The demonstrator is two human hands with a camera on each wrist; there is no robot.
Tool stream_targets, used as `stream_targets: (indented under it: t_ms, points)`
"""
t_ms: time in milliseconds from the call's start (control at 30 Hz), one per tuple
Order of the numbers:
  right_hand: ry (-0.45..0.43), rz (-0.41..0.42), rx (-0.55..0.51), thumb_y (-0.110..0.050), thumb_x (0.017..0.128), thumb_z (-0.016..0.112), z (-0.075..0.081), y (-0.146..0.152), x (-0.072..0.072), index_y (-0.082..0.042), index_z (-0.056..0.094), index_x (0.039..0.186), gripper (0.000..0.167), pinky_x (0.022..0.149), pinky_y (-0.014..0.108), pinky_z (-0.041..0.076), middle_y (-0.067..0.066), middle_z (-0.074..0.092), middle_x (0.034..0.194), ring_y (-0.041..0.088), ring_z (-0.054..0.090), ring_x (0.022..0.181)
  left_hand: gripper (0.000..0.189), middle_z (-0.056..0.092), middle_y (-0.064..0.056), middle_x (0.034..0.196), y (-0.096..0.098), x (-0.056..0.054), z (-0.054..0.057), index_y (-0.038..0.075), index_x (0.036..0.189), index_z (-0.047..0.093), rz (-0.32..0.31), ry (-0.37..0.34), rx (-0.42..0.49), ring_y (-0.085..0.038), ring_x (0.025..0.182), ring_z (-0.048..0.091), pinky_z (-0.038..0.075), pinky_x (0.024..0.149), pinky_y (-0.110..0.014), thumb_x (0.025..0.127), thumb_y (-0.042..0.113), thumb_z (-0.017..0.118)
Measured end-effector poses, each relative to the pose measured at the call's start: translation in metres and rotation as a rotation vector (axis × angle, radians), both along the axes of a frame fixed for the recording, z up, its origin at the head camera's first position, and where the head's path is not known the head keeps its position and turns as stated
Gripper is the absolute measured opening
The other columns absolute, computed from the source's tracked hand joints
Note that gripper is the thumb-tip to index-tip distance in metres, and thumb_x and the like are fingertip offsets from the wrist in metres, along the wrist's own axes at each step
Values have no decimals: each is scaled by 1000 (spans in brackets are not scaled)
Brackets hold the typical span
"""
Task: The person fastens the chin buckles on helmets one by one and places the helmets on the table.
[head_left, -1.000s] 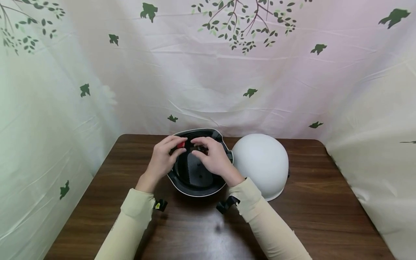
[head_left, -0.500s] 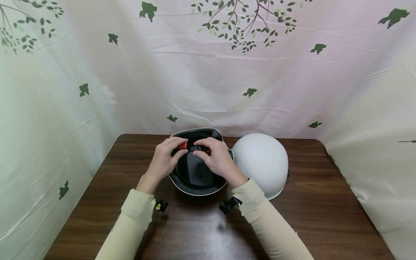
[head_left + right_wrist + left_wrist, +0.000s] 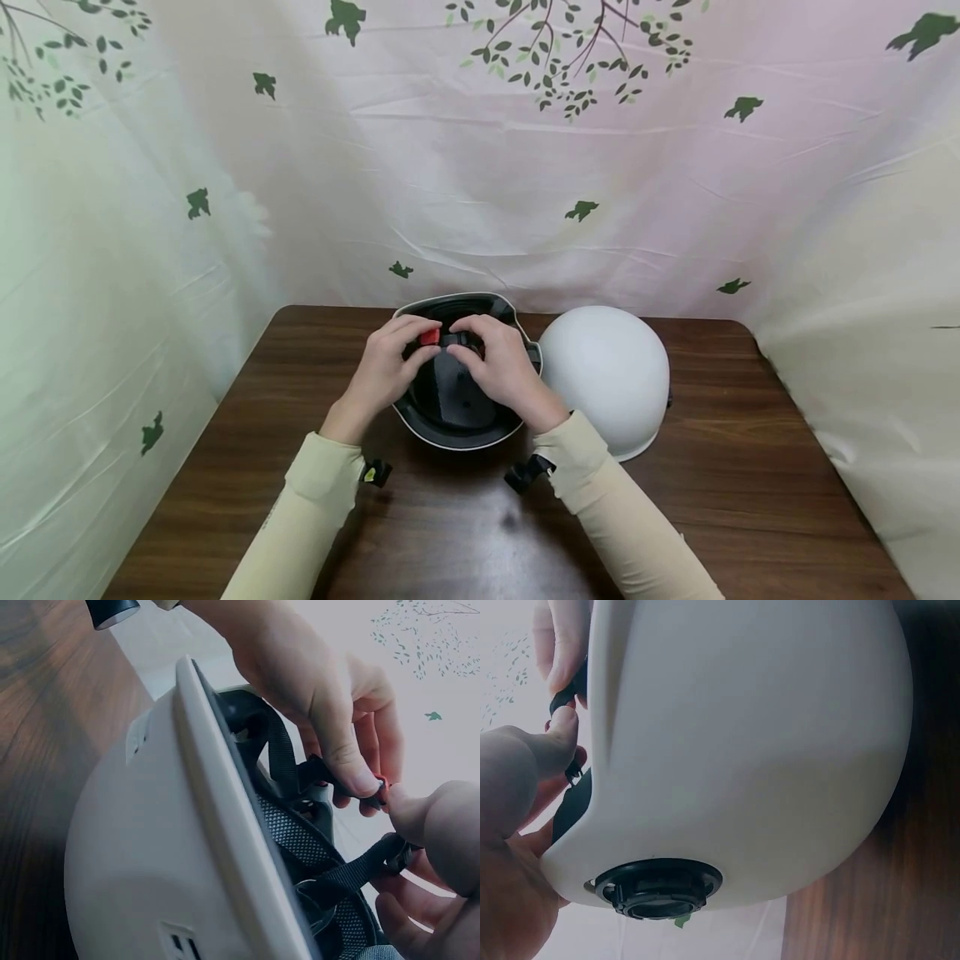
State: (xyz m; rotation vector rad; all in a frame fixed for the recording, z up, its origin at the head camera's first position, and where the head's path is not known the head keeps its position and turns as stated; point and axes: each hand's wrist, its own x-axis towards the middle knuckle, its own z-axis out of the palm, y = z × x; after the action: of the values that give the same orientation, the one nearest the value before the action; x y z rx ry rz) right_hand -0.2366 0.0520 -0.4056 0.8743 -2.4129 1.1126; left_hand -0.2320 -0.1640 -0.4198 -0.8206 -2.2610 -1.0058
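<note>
An upturned white safety helmet [image 3: 435, 440] lies on the table, its black padded inside facing up. Over its opening my left hand [image 3: 384, 364] pinches a red buckle piece [image 3: 430, 337] on the chin strap. Opposite it, my right hand [image 3: 504, 364] holds the black buckle piece [image 3: 453, 340] between thumb and fingers. The two pieces sit end to end; whether they are joined I cannot tell. In the right wrist view, black webbing straps [image 3: 349, 876] run from the shell to both hands. Fingers partly hide the buckle in both wrist views.
A second white helmet [image 3: 603, 379] stands dome-up just right of the upturned one. Both rest on a dark wooden table [image 3: 750, 492]. A white curtain [image 3: 480, 208] printed with leaves and birds hangs behind. Each wrist carries a small black camera [image 3: 528, 473].
My left hand has moved slightly right with the red buckle piece, bringing it up to the black piece. My right hand has turned so the black piece shows. The helmets keep their places.
</note>
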Motion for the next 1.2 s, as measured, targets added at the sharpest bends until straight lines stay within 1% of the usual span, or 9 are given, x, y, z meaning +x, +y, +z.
stream_targets:
  t_ms: [67,133,300,467,567,700,800,967,1200]
  points:
    - [7,-7,4,-19,96,79,-1,-1,-1,-8,74,117,24,81,38,57,7,75,112,19,68,93,33,73,-11,115,0,0,0,2,118,76,2,-2,-4,-26,106,69,59,92,-42,87,4,85]
    - [11,-13,7,-20,96,80,0,-2,-1,-6,74,116,25,82,38,59,7,76,112,19,70,94,33,73,-11,115,0,1,1,1,117,76,-1,3,-6,-26,106,69,59,92,-42,86,3,85]
    - [26,-31,30,-22,94,82,1,-2,-2,-6,77,112,25,75,34,57,5,78,104,17,67,84,33,72,-12,116,1,1,3,0,117,75,-18,18,-2,-26,106,68,58,92,-42,86,3,85]
    - [-13,-13,28,-19,94,81,3,0,0,-7,77,117,26,73,30,59,6,77,106,15,69,81,32,73,-11,117,1,0,3,0,118,75,-14,6,6,-27,108,68,58,92,-44,88,2,83]
    - [-37,4,19,-15,95,80,3,1,1,-6,77,120,27,74,28,61,9,75,109,17,71,84,32,74,-11,116,1,1,4,2,118,76,9,14,-1,-28,109,68,53,94,-48,87,5,85]
    - [-38,7,15,-13,95,80,3,3,2,-5,77,123,30,76,29,62,12,72,113,21,72,88,33,75,-9,115,2,1,5,6,117,78,29,29,-18,-30,109,67,43,85,-51,85,7,87]
    - [-30,-4,23,-14,94,80,4,4,2,-4,77,123,31,75,31,62,13,73,113,22,72,85,33,75,-9,113,3,0,5,5,116,77,15,37,-21,-29,108,67,45,88,-51,84,7,88]
    - [10,-11,54,-15,95,80,4,5,3,-2,78,119,27,74,33,59,12,73,109,20,70,82,29,75,-9,110,5,-1,7,3,113,76,-26,59,-24,-28,102,66,50,89,-50,86,6,86]
    - [76,-4,55,-13,94,81,2,5,4,-1,79,114,24,76,36,56,10,73,106,20,68,86,25,75,-7,111,10,-1,8,5,112,77,-44,44,-48,-28,104,65,49,92,-50,88,8,84]
